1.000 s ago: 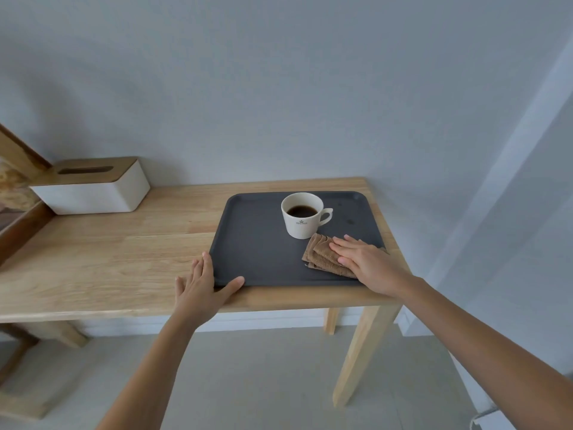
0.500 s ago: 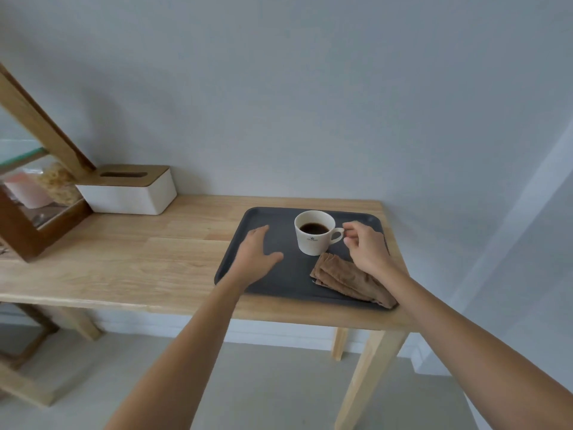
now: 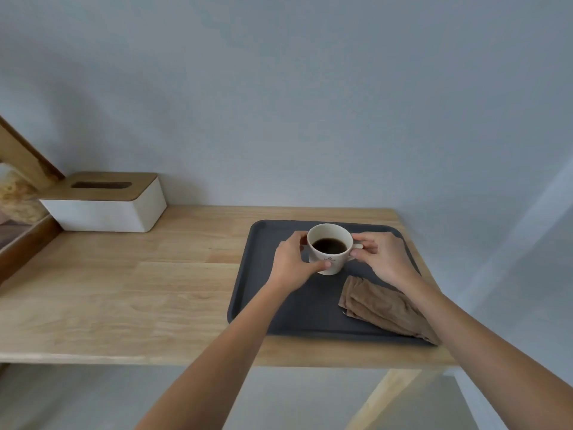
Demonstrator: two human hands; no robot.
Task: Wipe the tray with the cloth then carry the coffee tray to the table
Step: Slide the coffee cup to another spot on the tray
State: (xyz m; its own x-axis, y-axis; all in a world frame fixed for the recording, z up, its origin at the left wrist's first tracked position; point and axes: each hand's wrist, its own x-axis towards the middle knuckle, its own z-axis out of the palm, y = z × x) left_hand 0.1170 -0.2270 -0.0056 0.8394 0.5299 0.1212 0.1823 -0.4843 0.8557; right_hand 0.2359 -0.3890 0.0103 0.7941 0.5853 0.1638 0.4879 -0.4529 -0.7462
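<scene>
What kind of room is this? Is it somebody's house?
Probably a home, maybe a corner used for coffee, though I can't be sure. There's a plain wooden table against a bare wall, a tissue box with a wooden lid, and a cup of coffee on a dark tray.

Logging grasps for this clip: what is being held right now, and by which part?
The coffee cup, by both hands: the left hand wraps its side wall, and the right hand pinches the handle. The cloth lies unheld on the tray.
</scene>
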